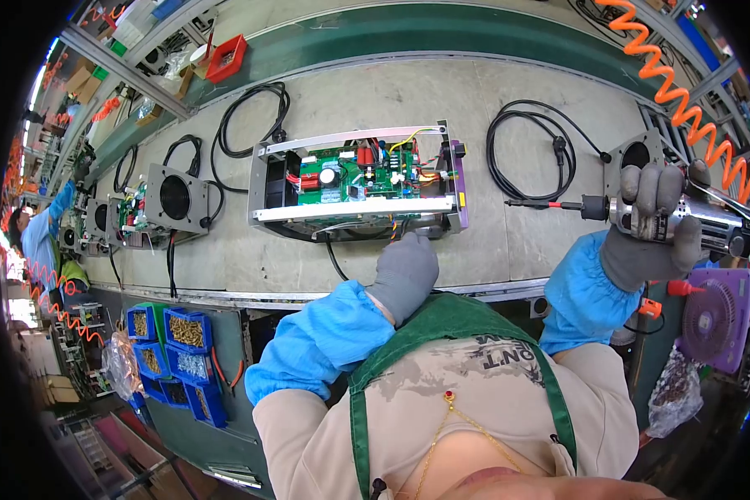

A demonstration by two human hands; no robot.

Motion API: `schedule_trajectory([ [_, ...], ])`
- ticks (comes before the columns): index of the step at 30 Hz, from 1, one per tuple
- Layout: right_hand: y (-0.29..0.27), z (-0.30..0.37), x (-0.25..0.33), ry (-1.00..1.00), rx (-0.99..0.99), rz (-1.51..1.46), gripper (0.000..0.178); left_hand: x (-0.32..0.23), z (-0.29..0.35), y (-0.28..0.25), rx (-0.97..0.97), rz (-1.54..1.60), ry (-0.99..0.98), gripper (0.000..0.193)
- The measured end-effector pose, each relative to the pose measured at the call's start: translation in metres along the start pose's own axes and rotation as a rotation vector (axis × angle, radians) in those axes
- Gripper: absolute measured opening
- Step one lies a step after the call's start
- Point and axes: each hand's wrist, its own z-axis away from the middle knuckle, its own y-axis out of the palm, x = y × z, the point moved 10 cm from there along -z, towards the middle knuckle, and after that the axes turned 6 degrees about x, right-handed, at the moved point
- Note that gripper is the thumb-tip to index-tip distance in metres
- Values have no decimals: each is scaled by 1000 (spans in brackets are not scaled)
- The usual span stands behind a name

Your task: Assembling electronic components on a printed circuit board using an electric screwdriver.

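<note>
An electronic unit (354, 179) with an open metal frame lies on the bench, its green circuit board, red parts and coloured wires exposed. My left hand (406, 273), in a grey glove, is at the unit's near side by its right end. Its fingers are curled in toward the frame, and whatever they hold is hidden. On the right, my right hand (654, 221), also gloved, grips a silver air screwdriver (721, 229). The tool lies sideways, its dark bit (529, 203) pointing left toward the unit, apart from it.
Coiled black cables (532, 158) lie on the grey bench (475, 92) around the unit. More units (175, 197) stand at left. Blue bins (187, 331) of screws sit below the bench edge. An orange coiled air hose (675, 96) hangs right, above a purple fan (715, 321). A co-worker (42, 237) is far left.
</note>
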Motion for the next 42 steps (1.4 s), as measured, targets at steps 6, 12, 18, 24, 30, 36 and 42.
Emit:
schedule_trajectory([
  [6, -1, 1, -2, 13, 3, 15, 58, 10, 37, -47, -318, 377, 209, 19],
  [12, 8, -2, -7, 10, 80, -57, 57, 30, 31, -16, -206, 1026, 101, 27],
  [18, 19, -2, -22, 119, 122, -26, 57, 36, 18, -34, -277, 935, 7, 26],
  [24, 17, 23, -73, 413, 200, 30, 66, 40, 25, -61, -559, 968, 7, 24],
  [30, 19, 49, -131, 717, 188, 301, 62, 39, 16, -61, -571, 994, -37, 21],
  [36, 38, 95, -179, 1219, 441, 231, 51, 40, 16, -61, -624, 973, -46, 24],
  [42, 59, 94, -190, 1091, 733, 337, 60, 40, 21, -67, -473, 804, -77, 23],
])
